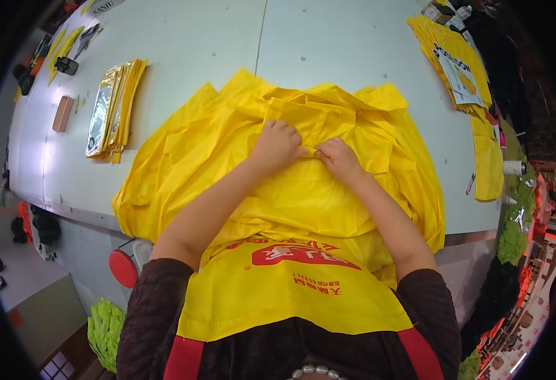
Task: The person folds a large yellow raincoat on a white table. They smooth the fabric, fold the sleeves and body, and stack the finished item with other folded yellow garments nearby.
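Observation:
A large yellow garment [183, 152] of thin, shiny fabric lies crumpled across the front of the table before me. On its middle, my left hand [279, 147] has its fingers curled over a fold of the fabric. Close beside it on the right, my right hand [341, 159] pinches the same fabric, with a small gap between the two hands. A squarish folded panel [319, 117] of the garment stands up just beyond my fingers. What exactly lies under the fingertips is hidden. The yellow apron [227, 304] with red straps that I wear meets the garment at the table's front edge.
Folded yellow pieces in clear wrap [110, 111] are stacked on the left of the pale table [195, 38], near a pinkish block [63, 114] and a black item [66, 65]. At right lie a yellow fabric stack [439, 47], a yellow strip [488, 158] and a thread spool [514, 168].

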Motion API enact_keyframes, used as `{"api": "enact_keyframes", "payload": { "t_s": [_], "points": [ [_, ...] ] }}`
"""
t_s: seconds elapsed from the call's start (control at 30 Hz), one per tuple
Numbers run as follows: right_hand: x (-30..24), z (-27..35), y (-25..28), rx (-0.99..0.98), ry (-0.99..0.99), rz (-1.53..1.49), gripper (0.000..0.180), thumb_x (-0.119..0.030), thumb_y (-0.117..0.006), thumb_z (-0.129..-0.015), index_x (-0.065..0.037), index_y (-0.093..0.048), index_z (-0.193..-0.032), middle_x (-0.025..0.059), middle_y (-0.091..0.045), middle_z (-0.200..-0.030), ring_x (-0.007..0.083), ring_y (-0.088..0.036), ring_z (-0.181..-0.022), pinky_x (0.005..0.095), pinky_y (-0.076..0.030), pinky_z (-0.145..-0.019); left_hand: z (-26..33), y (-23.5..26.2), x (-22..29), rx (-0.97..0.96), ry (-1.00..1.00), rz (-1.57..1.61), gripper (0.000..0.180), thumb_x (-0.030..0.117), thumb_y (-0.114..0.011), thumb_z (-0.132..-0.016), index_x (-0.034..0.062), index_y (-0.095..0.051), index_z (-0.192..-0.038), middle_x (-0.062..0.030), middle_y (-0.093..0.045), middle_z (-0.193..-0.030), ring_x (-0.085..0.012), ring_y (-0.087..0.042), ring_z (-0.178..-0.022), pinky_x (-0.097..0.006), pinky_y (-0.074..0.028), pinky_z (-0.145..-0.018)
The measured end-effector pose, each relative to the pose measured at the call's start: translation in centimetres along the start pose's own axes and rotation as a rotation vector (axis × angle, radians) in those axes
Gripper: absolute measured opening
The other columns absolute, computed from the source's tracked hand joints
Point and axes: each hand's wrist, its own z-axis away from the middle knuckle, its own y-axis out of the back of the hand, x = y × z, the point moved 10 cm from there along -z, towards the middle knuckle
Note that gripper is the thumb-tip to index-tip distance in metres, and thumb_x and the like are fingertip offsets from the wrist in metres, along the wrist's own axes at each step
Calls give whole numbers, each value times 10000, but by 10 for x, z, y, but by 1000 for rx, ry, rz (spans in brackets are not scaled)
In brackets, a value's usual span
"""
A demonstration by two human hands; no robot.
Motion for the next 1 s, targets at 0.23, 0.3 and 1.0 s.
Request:
{"api": "enact_keyframes", "payload": {
  "t_s": [0.23, 0.3, 1.0],
  "points": [
    [-59, -20, 54, 263, 109, 337, 133, -144, -614, -750, -69, -610, -860, 93, -564, -763, 282, -528, -800, 353, -438, -723, -1, 1, 1, 94, -142, 27, 210, 297, -652, -723, 97, -590, -704, -12, -570, -743, -211, -498, -827, -340, -388, -759],
    [-34, -11, 29, 200, 110, 265, 146, -148, -620, -746, -73, -617, -872, 95, -563, -756, 280, -533, -782, 354, -444, -706, -12, -1, -5, 28, -141, 56, 216, 302, -646, -727, 97, -595, -682, -14, -554, -726, -213, -483, -799, -343, -386, -728],
    [68, -56, 3, -204, -422, -318, 185, -220, -631, -767, -57, -646, -855, 112, -616, -799, 276, -572, -767, 366, -463, -703, -36, 46, -10, 299, -98, -65, 201, 262, -662, -725, 87, -634, -820, -76, -608, -838, -238, -545, -856, -335, -405, -775]
  ]
}}
